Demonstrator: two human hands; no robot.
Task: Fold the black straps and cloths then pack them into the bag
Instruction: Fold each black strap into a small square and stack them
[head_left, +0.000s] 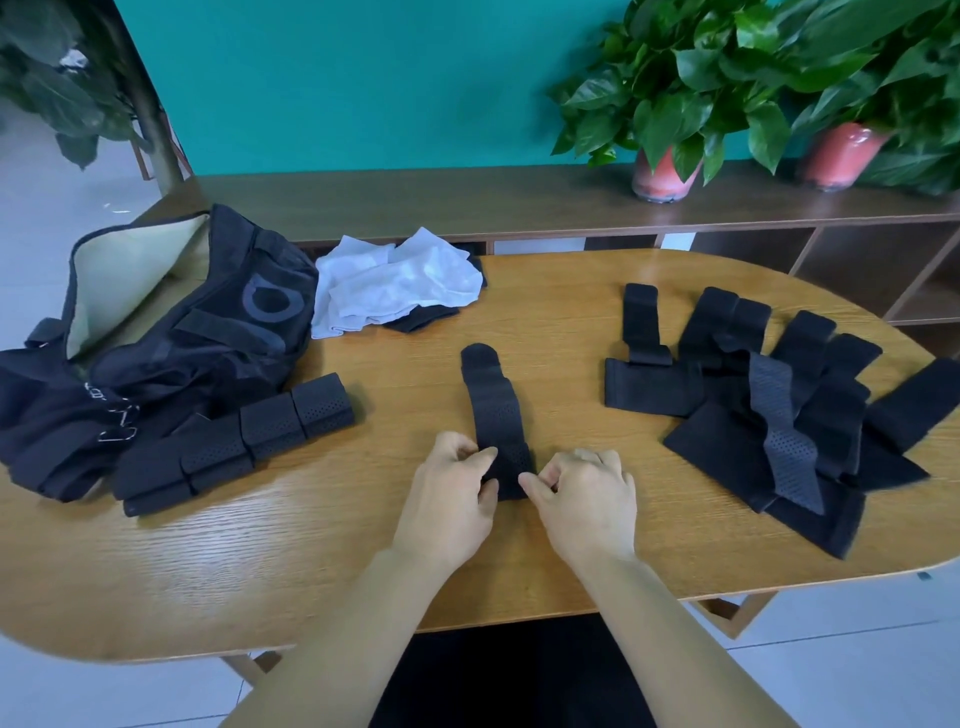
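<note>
A black perforated strap (493, 405) lies lengthwise on the wooden table (363, 545), its rounded end pointing away from me. My left hand (452, 493) pinches its near end from the left, and my right hand (587, 493) pinches the same end from the right. A row of folded black straps (244, 441) rests to the left, against the open black bag (171, 332) with its pale lining showing. A loose pile of unfolded black straps and cloths (769, 410) is spread at the right.
White cloths (395, 283) lie over a black cloth at the table's far side. Behind the table runs a low wooden shelf (467, 202) with two potted plants (670, 104). The table's curved right edge is close to the pile.
</note>
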